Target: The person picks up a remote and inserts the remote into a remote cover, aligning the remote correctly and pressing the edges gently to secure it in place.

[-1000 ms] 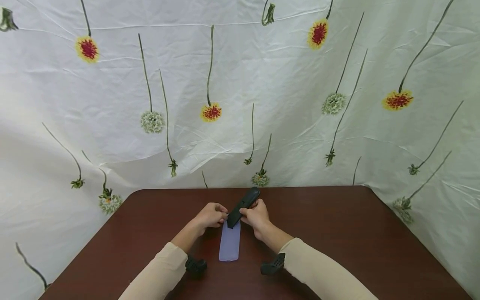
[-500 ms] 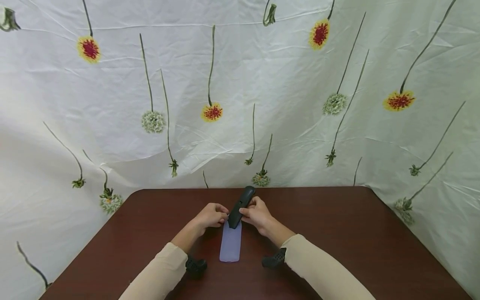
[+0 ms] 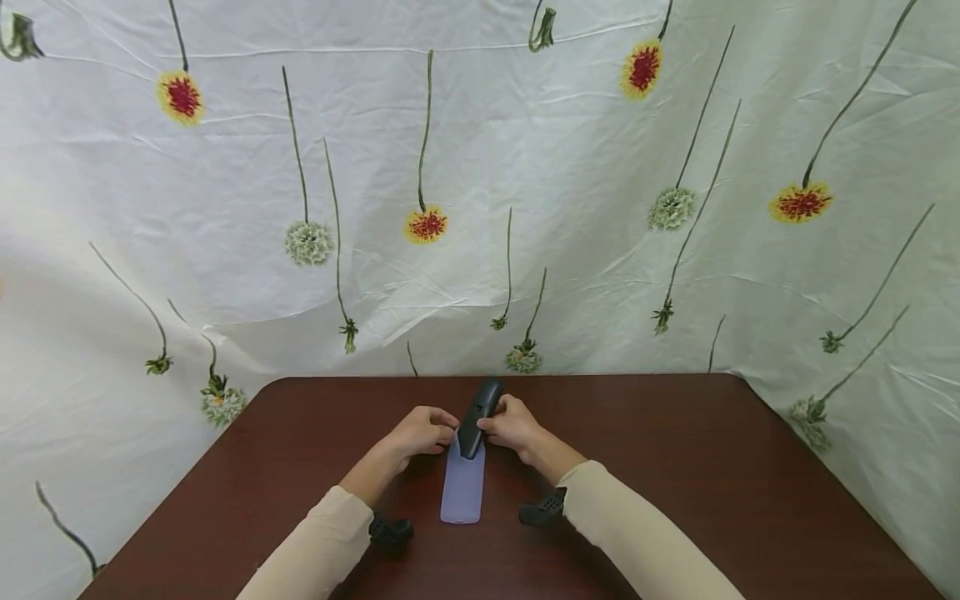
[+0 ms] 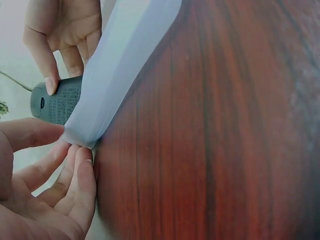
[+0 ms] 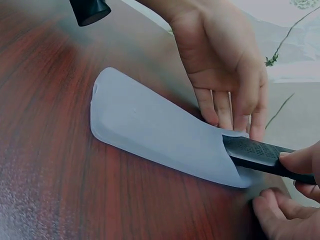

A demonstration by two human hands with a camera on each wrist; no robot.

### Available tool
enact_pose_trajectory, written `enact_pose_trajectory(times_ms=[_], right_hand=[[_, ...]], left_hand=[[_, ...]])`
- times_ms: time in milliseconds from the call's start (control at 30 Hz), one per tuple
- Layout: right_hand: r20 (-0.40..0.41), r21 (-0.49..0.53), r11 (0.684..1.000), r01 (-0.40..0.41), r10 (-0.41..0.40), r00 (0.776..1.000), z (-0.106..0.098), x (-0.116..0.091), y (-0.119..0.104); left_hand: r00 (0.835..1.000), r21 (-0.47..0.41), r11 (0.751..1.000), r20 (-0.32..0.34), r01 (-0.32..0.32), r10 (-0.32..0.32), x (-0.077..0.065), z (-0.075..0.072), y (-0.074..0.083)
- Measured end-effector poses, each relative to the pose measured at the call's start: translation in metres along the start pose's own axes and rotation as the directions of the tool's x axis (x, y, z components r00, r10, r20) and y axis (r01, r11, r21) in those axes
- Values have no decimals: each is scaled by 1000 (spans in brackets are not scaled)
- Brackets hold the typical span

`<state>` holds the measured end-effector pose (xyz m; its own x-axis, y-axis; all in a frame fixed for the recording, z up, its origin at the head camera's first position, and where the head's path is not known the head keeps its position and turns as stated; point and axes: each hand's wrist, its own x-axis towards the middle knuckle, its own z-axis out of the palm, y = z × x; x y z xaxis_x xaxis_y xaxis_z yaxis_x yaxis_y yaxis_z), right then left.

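Note:
A pale lavender, translucent remote cover lies lengthwise on the table, its opening at the far end. My left hand pinches the rim of that opening between thumb and fingers, lifting it slightly in the left wrist view. From the right, my right hand grips a black remote control by its sides. The near end of the remote sits inside the cover's mouth, while most of its length slants up and out. Small printed text shows on the remote's upward face in the right wrist view.
Both hands work over the dark red-brown wooden table, near its far edge. Behind it hangs a white cloth printed with flowers. A black wrist device sits below the left sleeve, another black wrist device below the right.
The far end of the remote control has swung left, bringing it more in line with the cover. My right hand has shifted slightly left with it. My left hand keeps its pinch.

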<state>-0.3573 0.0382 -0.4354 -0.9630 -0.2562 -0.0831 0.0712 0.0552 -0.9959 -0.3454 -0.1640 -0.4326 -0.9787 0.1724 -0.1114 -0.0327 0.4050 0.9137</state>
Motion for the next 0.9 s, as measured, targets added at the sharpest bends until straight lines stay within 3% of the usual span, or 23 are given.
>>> enact_pose_trajectory(times_ms=[267, 433, 600, 900], right_hand=[[66, 17, 1000, -25, 23, 998, -2, -2, -3], [68, 82, 996, -38, 32, 997, -3, -5, 0], [81, 131, 991, -8, -3, 997, -6, -8, -1], [80, 226, 971, 75, -95, 992, -17, -12, -14]], left_hand=[[1000, -37, 999, 23, -8, 9, -1, -4, 0], [1000, -66, 998, 26, -2, 4, -2, -3, -3], [1000, -95, 995, 17, -13, 15, -2, 1, -1], [998, -229, 973, -50, -43, 32, -4, 4, 12]])
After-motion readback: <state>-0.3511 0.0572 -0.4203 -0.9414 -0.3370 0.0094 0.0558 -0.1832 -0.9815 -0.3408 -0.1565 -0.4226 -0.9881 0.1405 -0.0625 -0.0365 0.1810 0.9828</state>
